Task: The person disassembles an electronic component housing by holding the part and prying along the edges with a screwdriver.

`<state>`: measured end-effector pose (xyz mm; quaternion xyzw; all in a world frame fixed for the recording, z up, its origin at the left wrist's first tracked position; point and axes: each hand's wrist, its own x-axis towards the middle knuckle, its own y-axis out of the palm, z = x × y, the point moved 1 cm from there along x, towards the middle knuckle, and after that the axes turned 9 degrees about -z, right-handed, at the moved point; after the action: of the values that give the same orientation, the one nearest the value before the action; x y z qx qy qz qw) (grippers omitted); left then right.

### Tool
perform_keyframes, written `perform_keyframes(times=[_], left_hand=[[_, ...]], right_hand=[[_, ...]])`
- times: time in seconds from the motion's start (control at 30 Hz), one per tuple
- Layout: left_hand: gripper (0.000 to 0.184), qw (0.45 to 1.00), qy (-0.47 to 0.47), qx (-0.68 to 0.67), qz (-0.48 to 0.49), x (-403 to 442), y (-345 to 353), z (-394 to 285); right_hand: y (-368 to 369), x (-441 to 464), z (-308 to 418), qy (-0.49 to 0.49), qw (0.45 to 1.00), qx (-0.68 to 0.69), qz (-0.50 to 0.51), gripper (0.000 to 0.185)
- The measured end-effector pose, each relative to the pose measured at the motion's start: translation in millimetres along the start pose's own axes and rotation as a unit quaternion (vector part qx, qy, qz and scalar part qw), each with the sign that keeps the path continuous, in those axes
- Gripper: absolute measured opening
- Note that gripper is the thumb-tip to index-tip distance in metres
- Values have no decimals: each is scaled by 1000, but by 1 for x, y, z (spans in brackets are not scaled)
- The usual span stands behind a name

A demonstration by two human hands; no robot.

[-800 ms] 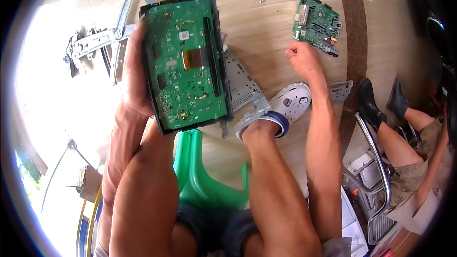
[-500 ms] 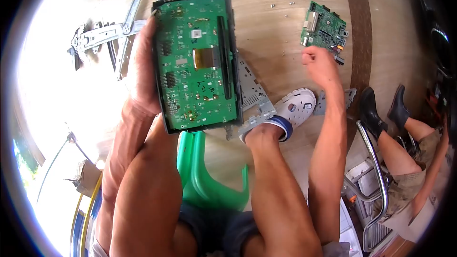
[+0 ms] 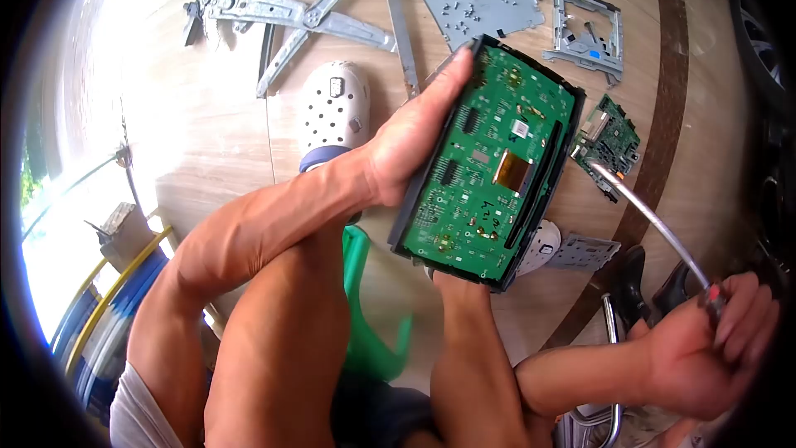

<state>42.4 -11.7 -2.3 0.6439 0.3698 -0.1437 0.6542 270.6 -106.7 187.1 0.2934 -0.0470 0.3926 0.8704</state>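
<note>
My left hand [image 3: 414,141] grips the left edge of a display panel [image 3: 572,129], its black frame tilted and its green circuit board [image 3: 489,137] facing up. A ribbon connector and handwritten marks show on that board. At the lower right, my right hand [image 3: 705,348] is closed round a long screwdriver [image 3: 655,220]; the fist hides most of its handle. Its shiny shaft points up and left, and the tip appears over a smaller green circuit board [image 3: 609,145] on the floor. Whether tip and board touch I cannot tell.
A scissor-shaped metal bracket [image 3: 307,17] lies at the upper left. A grey metal plate [image 3: 473,17] carries several screws, with a metal frame [image 3: 613,33] to its right. A perforated plate [image 3: 580,253] lies by my shoe. A green plastic stool [image 3: 356,307] is beneath me; another person's boots [image 3: 632,286] are at right.
My right hand has moved down and right, away from the small circuit board, and now shows a screwdriver in it. The display panel has shifted right in view and tilted clockwise.
</note>
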Motion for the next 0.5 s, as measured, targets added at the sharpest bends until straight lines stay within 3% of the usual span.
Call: perform_keyframes(times=[0.1, 0.17, 0.23, 0.27, 0.5], left_hand=[[74, 999, -2, 17, -29, 0, -3, 5], [70, 999, -20, -6, -47, -6, -1, 8], [69, 997, -33, 12, -68, -11, 4, 7], [69, 996, -36, 22, -77, -13, 5, 6], [68, 993, -26, 59, -99, -12, 7, 6]], right_hand=[[39, -29, -27, 72, 996, 28, 44, 25], [48, -47, -38, 40, 997, -52, 39, 24], [40, -57, -41, 0, 989, -132, 64, 36], [42, -61, -44, -16, 984, -150, 94, 55], [41, -59, -52, 34, 982, -103, 154, 53]])
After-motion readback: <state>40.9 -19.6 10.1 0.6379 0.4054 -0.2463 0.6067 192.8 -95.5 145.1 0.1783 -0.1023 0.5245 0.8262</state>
